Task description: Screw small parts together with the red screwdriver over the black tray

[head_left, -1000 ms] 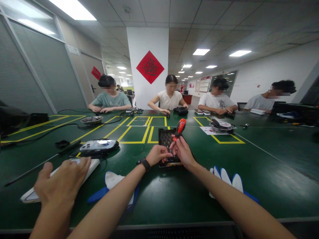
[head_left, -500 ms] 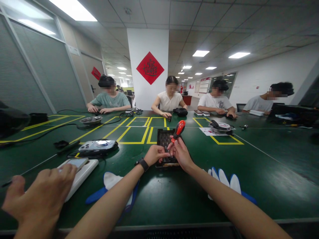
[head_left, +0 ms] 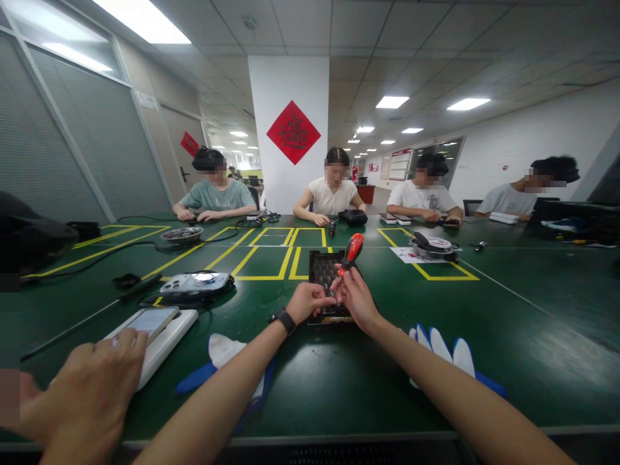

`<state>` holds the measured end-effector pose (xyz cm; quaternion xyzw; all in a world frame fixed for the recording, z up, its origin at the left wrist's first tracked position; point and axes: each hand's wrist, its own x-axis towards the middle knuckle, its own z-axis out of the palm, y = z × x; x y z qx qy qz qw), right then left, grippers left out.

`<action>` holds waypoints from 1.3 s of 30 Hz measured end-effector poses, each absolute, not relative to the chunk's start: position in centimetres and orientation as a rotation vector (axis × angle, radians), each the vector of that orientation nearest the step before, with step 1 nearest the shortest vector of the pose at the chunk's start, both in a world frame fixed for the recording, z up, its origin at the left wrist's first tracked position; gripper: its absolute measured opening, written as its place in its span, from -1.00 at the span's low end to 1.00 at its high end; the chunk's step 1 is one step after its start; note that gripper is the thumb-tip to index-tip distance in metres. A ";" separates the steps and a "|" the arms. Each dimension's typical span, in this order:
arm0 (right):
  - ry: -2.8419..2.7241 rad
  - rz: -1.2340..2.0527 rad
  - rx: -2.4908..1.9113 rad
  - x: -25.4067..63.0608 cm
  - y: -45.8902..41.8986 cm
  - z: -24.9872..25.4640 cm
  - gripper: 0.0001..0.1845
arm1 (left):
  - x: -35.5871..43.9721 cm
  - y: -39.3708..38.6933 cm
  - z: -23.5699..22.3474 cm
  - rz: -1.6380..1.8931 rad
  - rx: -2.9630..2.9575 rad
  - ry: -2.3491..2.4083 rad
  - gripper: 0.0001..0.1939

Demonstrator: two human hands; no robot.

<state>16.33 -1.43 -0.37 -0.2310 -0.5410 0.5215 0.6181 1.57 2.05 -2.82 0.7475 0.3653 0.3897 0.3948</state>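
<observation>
right hand (head_left: pixel 357 300) has a red-handled screwdriver (head_left: pixel 353 249) in its grip over the black tray (head_left: pixel 319 266), can't tell if left hand (head_left: pixel 306 301) alongside holds anything

Gleaming like smooth hard plastic on red-and-black screwdriver handle (head_left: pixel 353 249). Looking like dark plastic on tray (head_left: pixel 316 261), finish hard to tell. Reflecting ceiling light from smooth, glossy green tabletop (head_left: pixel 314 381). Showing soft white-and-blue cloth on gloves (head_left: pixel 225 349). Appearing dark and matt on wristband (head_left: pixel 287 320). Looking like smooth white plastic on flat case (head_left: pixel 169 342); resembling glass on phone screen (head_left: pixel 155 319). Glinting like polished metal on round dish (head_left: pixel 181 236). Resembling flat red paper on diamond sign (head_left: pixel 294 132).
</observation>
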 end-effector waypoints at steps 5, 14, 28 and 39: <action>-1.249 1.244 -0.519 16.5 -1.6 -0.1 -0.62 | 1.2 2.3 -2.6 0.955 1.924 0.880 -0.59; -1.268 1.272 -0.499 16.6 -1.7 -0.1 -0.63 | 0.9 2.1 -1.8 0.852 2.054 0.819 -0.64; -1.158 1.293 -0.488 16.8 -1.1 -0.5 -0.64 | 0.4 2.9 -2.0 0.855 1.855 0.714 -0.65; -1.219 1.225 -0.503 16.7 -1.2 -0.5 -0.63 | 0.2 2.9 -1.9 0.811 1.804 0.664 -0.68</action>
